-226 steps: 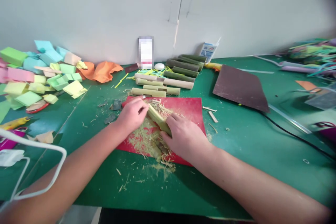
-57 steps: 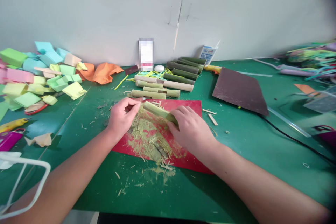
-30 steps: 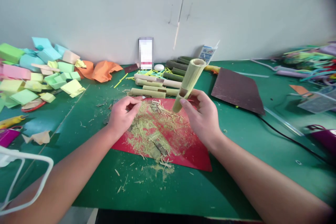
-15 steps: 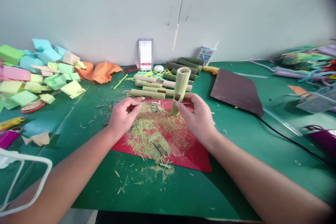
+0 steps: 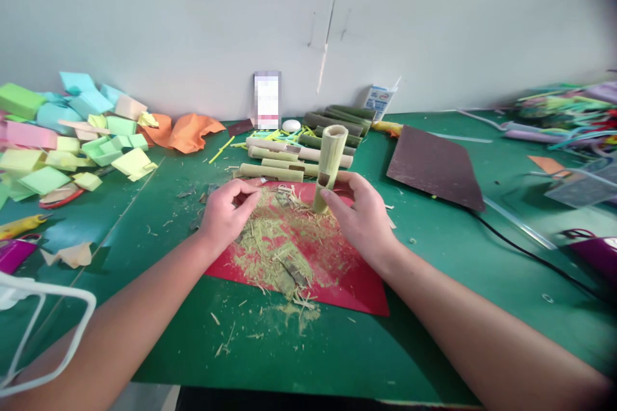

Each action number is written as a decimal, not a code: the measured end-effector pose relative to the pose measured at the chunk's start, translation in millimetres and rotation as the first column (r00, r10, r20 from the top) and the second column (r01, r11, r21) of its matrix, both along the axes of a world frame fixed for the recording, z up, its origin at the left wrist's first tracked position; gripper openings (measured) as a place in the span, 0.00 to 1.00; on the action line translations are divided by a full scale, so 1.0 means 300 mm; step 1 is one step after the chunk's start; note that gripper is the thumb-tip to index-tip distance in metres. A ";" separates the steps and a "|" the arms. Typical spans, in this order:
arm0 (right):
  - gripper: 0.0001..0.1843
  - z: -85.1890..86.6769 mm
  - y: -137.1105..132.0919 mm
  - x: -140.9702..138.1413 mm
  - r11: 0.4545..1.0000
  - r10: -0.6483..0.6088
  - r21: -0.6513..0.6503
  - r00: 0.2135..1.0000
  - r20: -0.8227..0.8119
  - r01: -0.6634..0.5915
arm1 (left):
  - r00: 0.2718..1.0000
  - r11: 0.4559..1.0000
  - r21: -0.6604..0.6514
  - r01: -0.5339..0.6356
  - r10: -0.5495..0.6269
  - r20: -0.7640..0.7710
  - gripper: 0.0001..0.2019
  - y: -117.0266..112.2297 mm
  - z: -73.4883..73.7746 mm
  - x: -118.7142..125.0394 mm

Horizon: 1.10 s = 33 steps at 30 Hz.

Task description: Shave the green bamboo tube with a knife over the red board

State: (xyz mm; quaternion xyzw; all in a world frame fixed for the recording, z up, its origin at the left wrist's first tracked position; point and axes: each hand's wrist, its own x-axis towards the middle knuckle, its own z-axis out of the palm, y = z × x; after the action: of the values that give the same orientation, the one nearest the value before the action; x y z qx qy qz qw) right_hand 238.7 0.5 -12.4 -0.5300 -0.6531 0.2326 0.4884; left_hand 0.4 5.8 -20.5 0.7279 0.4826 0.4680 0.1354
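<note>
My right hand [image 5: 362, 217] grips a pale bamboo tube [image 5: 331, 157] low on its side, thumb in front. The tube stands nearly upright, leaning slightly right, with its hollow top facing up and a notch cut near the thumb. My left hand [image 5: 228, 210] is pinched, thumb against forefinger, over the left edge of a red sheet [image 5: 351, 289]. A small shiny bit shows by its fingertips, but what they hold is unclear. Greenish bamboo shavings [image 5: 263, 244] and a dark scrap of bark [image 5: 295, 270] lie on the sheet between the hands.
Notched bamboo pieces [image 5: 272, 172] lie in rows behind the sheet, before a propped phone [image 5: 267, 99]. Folded paper boxes [image 5: 91, 103] are heaped at left, near a yellow cutter [image 5: 22, 227]. A brown board [image 5: 431, 167] and a black cable [image 5: 530, 250] lie at right.
The bamboo tube's top has tilted very slightly to the left in my right hand. My left hand stays where it was.
</note>
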 end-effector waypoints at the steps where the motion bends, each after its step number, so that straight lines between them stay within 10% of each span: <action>1: 0.13 0.002 -0.001 0.001 1.000 -0.003 0.003 1.000 -0.003 0.003 | 1.000 1.000 0.000 0.002 -0.002 0.002 0.04 0.000 0.000 0.000; 33: 0.11 0.060 -0.044 -0.005 0.998 -0.019 0.063 0.992 0.122 0.011 | 1.000 1.000 -0.021 0.004 -0.004 -0.012 0.04 -0.008 0.018 0.005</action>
State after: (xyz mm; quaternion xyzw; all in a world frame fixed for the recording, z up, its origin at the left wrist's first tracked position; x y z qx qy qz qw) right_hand 237.3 -12.7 5.5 -0.5328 -0.6845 0.1757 0.4654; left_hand 2.0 3.3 -15.2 0.7303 0.4868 0.4580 0.1410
